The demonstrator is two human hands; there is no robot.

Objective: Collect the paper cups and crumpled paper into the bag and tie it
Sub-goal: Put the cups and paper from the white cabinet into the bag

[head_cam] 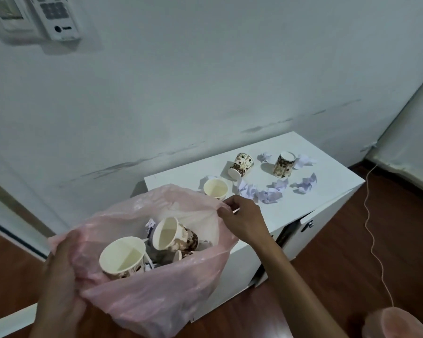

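A pink plastic bag hangs open at the near left corner of a white worktop, held by both hands. The left hand has its grip closed on the near left rim of the bag, with the plastic bunched over the fingers. The right hand pinches the far right rim between thumb and fingertips, so the mouth is stretched wide between the two grips.

Inside the bag lie three paper cups: one large cup near the left hand with its mouth facing up, a second cup tilted on its side in the middle, and a third mostly hidden beside it. Bits of crumpled paper show behind them.

On the worktop, just beyond the right hand, a cup stands upright. Farther off, a patterned cup lies tipped over, and another stands upside down to its right. Crumpled paper balls lie scattered among these cups, well apart from the left hand.
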